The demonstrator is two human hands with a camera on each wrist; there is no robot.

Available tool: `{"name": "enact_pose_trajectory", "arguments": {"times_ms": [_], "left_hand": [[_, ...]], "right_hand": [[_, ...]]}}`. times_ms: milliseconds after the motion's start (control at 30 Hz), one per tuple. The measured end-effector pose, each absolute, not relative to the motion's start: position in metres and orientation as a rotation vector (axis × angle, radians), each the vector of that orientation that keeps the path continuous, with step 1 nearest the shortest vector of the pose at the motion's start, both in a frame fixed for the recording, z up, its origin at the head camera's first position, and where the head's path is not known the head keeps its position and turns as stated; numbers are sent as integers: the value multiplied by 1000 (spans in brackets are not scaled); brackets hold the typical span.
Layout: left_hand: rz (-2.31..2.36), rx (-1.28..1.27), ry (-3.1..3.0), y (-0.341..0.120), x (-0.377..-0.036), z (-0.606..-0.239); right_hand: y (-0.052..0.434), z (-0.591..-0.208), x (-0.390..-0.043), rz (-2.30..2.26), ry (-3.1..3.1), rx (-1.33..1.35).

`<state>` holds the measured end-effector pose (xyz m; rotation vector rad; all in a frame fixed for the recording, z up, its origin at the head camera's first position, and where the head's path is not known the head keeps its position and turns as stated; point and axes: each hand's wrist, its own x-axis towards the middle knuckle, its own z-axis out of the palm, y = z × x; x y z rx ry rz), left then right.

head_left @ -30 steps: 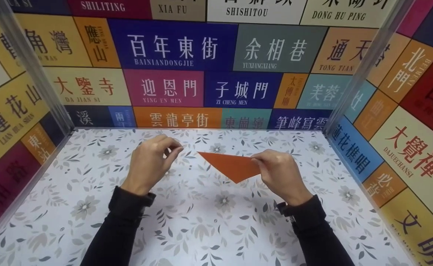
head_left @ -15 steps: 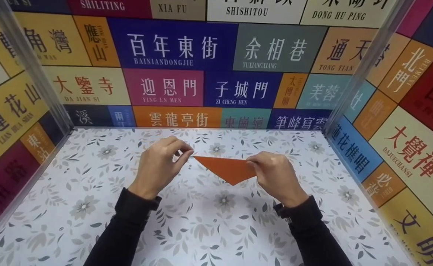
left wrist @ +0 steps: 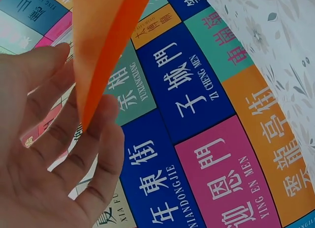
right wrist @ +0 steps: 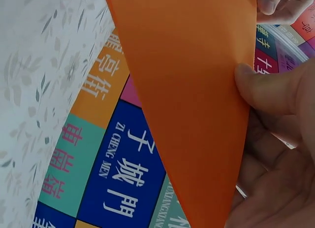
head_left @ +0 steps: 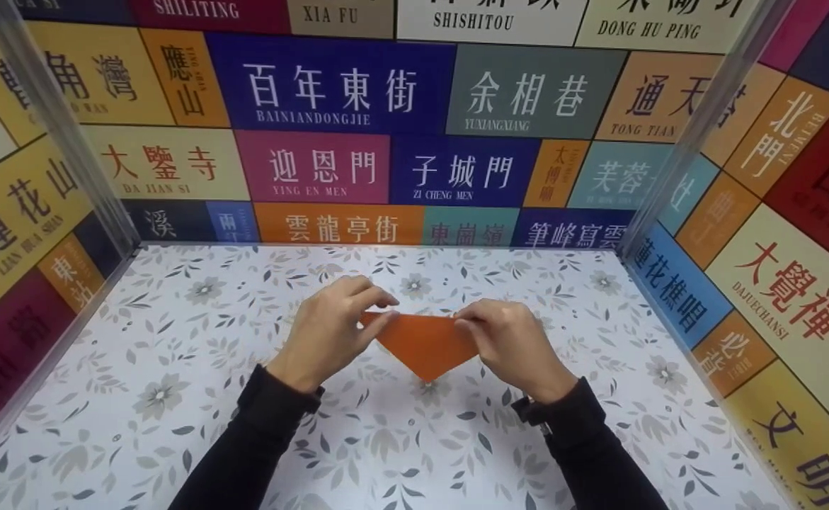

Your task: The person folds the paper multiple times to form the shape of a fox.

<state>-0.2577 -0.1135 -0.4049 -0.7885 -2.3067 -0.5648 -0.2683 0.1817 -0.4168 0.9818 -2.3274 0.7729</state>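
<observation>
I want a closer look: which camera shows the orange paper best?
The right wrist view: the orange paper fills much of it, though cropped. The head view shows it smaller, the left hand and right hand partly covering it; the left wrist view shows only a narrow, pointed part.

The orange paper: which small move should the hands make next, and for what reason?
I would probably have the left hand pinch the orange paper near the left end of its upper edge. The right hand pinches it toward the right end, while in the head view the left thumb and forefinger look parted at that edge; a second grip would likely steady the paper.
</observation>
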Motion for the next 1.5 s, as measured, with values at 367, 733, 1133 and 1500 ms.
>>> {"name": "enact_pose_trajectory", "arguments": {"times_ms": [367, 733, 1133, 1500], "left_hand": [[-617, -838, -2476, -113, -263, -418], [-677, -824, -2732, -110, -275, -438], [-631, -742, -2935, -113, -288, -468], [-621, -676, -3001, -116, -296, -492]], "right_hand": [[171, -431, -271, 914, -2467, 1016], [168, -457, -285, 884, -2704, 947], [166, -489, -293, 723, -2802, 951], [163, -497, -289, 671, -2816, 971]]}}
